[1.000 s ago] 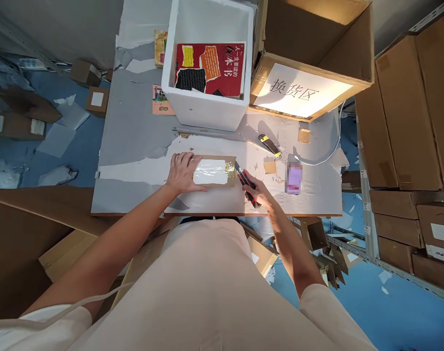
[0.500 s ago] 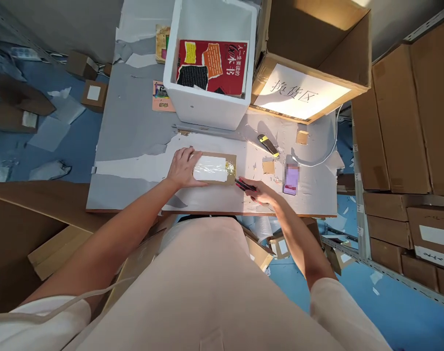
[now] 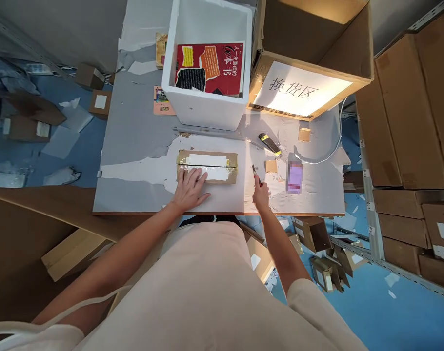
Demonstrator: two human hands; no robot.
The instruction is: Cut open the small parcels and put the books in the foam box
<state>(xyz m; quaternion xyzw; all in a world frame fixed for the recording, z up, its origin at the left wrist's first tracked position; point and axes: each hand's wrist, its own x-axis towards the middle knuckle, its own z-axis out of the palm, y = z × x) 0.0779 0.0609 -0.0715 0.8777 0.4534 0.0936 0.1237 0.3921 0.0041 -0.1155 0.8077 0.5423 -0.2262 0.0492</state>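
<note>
A small cardboard box (image 3: 232, 176) with a white label and clear tape lies flat on the table in front of me. A dark slit runs lengthwise across its top. My left hand (image 3: 190, 187) rests on the box's near left part, fingers spread and stretched out. To the right of the box, my right hand (image 3: 260, 194) is closed around a utility knife (image 3: 255, 173), blade end pointing away from me and apart from the box. Another black and yellow utility knife (image 3: 270, 144) lies farther back on the table.
A white foam box (image 3: 209, 109) holding a red book (image 3: 227, 68) stands at the back, beside a large open carton (image 3: 306, 90) with a handwritten sign. Near my right hand are a phone (image 3: 294, 176) and a cardboard scrap (image 3: 271, 166). Shelved cartons (image 3: 412, 117) stand at right.
A lengthwise slit now shows across the box top. My right hand has drawn the knife away from the box's right end. My left hand has shifted from its left end onto its near side.
</note>
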